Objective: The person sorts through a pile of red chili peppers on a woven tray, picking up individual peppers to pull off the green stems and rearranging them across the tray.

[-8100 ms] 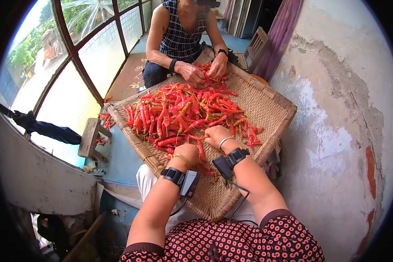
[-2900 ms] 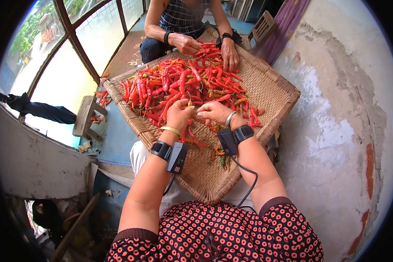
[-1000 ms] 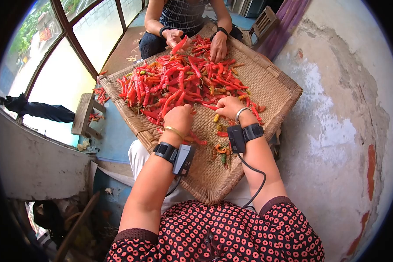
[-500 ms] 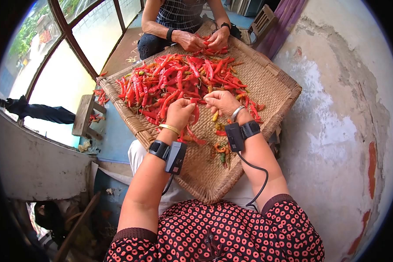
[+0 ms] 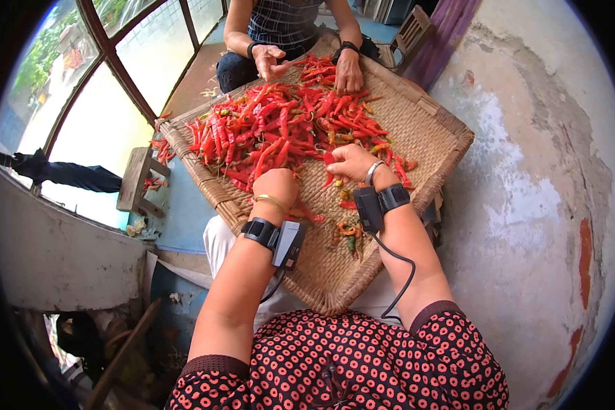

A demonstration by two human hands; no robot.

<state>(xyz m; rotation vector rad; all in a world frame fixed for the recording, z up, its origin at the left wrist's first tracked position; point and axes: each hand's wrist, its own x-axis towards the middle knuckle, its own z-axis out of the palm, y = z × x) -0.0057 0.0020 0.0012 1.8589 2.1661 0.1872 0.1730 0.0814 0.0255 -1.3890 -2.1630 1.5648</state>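
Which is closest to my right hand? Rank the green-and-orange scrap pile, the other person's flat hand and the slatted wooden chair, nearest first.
1. Green-and-orange scrap pile, on the woven tray, beside the right hand.
2. Other person's flat hand, across the tray, on red chillies.
3. Slatted wooden chair, past the tray's far corner.

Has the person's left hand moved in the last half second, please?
Yes: the left hand has pulled away from the right hand, toward the woven tray's near-left rim.

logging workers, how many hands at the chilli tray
4: left hand and right hand at the chilli pile, near side; a co-worker's two hands at its far end
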